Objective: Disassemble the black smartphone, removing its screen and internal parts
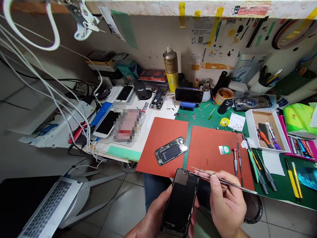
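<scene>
My left hand (158,206) is wrapped round a black phone screen assembly (180,201), its inner side turned up, below the bench's front edge. In my right hand (226,201) a pair of metal tweezers (223,180) is pinched between thumb and fingers. The tweezers' tips reach over the top end of the screen assembly; whether they touch it I cannot tell. Just beyond, an opened phone body (171,151) with its battery and boards showing lies on the left orange-red mat (150,142).
The right orange-red mat (210,145) bears a screwdriver (235,162) and a green-white sticker (224,149). Beside it lie brushes (266,172) and a white tray (277,130) of tools. A spray can (170,69) stands behind. White cables (61,102) hang at left above a laptop (49,205).
</scene>
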Available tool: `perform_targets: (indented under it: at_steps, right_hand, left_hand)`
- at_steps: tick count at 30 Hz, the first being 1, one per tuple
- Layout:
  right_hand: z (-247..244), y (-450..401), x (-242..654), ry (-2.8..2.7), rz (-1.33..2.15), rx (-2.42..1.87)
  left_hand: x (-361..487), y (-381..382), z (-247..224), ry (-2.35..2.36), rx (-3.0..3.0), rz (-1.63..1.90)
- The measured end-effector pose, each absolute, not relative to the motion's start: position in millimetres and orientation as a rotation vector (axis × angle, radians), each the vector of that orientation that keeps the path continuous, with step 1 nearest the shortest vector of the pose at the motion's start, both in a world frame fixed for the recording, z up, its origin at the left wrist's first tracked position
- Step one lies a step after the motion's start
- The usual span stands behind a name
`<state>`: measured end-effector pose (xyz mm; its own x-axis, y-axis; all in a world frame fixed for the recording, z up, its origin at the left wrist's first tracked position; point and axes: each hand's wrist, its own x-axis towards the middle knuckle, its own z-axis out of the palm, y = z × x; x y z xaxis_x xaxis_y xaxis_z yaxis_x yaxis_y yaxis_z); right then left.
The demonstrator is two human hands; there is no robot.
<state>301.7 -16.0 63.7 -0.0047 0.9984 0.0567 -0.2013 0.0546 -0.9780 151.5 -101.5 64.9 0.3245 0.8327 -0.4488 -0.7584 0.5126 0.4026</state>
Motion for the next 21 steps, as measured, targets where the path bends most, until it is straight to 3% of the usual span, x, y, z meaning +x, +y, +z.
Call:
perform_targets:
  at_steps: [7, 21]
  right_hand:
    - [63.9, -16.1, 299.6, -1.263, 1.061, -1.054]
    - [54.2, -16.9, 300.0, -1.040, 1.264, -1.028]
  left_hand:
    - [152.7, -99.5, 67.0, 0.643, 0.118, 1.054]
    - [151.2, -103.8, 58.1, 0.560, 0.015, 1.005]
